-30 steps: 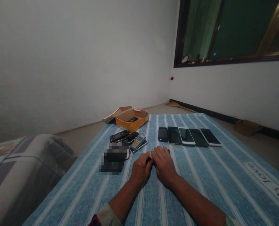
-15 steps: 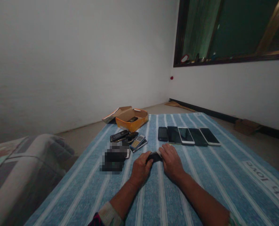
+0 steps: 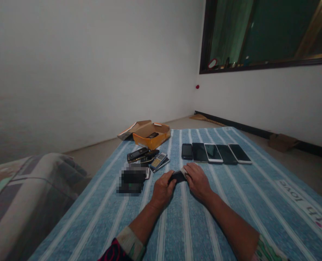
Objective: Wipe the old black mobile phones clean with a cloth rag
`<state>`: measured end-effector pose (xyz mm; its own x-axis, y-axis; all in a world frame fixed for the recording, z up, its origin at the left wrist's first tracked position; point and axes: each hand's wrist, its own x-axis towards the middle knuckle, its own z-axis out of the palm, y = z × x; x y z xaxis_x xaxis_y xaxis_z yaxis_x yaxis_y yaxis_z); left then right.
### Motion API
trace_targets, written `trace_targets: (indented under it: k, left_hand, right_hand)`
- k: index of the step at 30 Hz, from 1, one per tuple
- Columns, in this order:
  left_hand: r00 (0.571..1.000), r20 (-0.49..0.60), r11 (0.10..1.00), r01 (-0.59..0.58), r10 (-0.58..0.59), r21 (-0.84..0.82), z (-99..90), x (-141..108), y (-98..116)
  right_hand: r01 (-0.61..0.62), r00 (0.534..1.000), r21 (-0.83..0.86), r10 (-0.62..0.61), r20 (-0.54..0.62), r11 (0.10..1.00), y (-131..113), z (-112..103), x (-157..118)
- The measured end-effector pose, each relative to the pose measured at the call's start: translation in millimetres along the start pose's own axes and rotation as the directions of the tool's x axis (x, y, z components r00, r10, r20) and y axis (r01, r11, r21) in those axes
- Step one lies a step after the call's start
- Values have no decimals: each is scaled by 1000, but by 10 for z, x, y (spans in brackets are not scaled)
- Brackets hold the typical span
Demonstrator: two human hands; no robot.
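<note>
A dark mobile phone (image 3: 178, 176) is held just above the striped cloth. My left hand (image 3: 163, 187) is closed on its left end, thumb on the near side. My right hand (image 3: 198, 182) is closed at the other end, with a small whitish cloth or tissue (image 3: 184, 173) between its fingers and the phone. To the left lie several older phones, among them a blue-silver keypad phone (image 3: 158, 161) resting on another and a black phone (image 3: 137, 154). Beyond my right hand is a row of touchscreen phones, including a white-framed one (image 3: 213, 153).
An orange cardboard box (image 3: 150, 140), lid tilted open behind it, stands at the far left with a dark phone inside. The blue striped cloth (image 3: 139, 224) covers the surface. A blurred dark patch (image 3: 132, 180) hides things at left. A fabric-covered seat (image 3: 33, 195) stands at left.
Both hands keep hold of the phone, which is tilted a little so more of its dark face shows. The whole view has shifted slightly.
</note>
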<state>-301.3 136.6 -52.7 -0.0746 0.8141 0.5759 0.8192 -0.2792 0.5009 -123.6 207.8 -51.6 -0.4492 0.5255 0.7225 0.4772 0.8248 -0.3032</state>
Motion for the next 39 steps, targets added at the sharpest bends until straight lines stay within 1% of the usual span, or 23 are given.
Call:
trace_targets:
  k: [3, 5, 9, 13, 16, 18, 21, 23, 25, 27, 29, 30, 32, 35, 37, 39]
  left_hand:
    - [1000, -5, 1000, -19, 19, 5, 7, -2, -9]
    - [1000, -4, 1000, -28, 28, 10, 6, -3, -6]
    - [999, -7, 999, -37, 37, 6, -5, -1, 10]
    - [999, -4, 999, -32, 31, -33, -37, 3, 65]
    - [999, 18, 998, -27, 28, -51, -68, 3, 113]
    - [999, 28, 998, -21, 23, -58, -80, 2, 122]
    - [1000, 15, 998, -5, 6, -61, -71, -1, 94]
    - [1000, -2, 998, 3, -3, -62, -53, -3, 62]
    - [1000, -7, 998, 8, -8, -63, -35, -6, 37]
    - [1000, -3, 998, 9, -9, -65, -24, -11, 24]
    - [1000, -4, 998, 11, -11, -66, -25, -16, 25]
    - [1000, -3, 998, 12, -12, -67, -29, -19, 31]
    - [1000, 5, 997, 13, -13, -70, -46, -21, 50]
    - [999, 32, 997, 16, -14, -81, -85, -17, 100]
    - [999, 52, 995, 17, -12, -100, -109, -11, 134]
    - [998, 59, 993, 18, -11, -116, -120, -7, 151]
  right_hand:
    - [-19, 1000, 73, 20, -22, 997, 26, 17, 0]
    - [-21, 1000, 83, 23, -19, 996, 22, 11, 1]
    - [8, 1000, -2, -8, 13, 1000, -39, -24, 8]
    - [70, 996, -113, -63, 63, 991, -198, -7, 29]
    - [118, 988, -123, -105, 111, 985, -306, 12, 45]
    - [131, 985, -100, -118, 128, 986, -310, 2, 51]
    - [80, 991, -53, -74, 113, 995, -189, -31, 49]
    - [10, 997, -5, -9, 73, 1000, -66, -36, 37]
    - [-59, 998, 80, 58, 16, 995, 40, -16, 18]
    - [-104, 994, 142, 109, -26, 984, 94, 20, -5]
    - [-115, 991, 139, 122, -48, 984, 83, 51, -27]
    - [-101, 993, 113, 108, -50, 988, 55, 61, -36]
    - [-40, 999, 35, 41, -33, 999, -39, 71, -46]
    - [78, 997, -61, -76, 30, 995, -213, 69, -37]
    - [125, 991, -81, -120, 67, 989, -296, 61, -17]
    - [140, 987, -79, -132, 94, 987, -314, 41, 6]
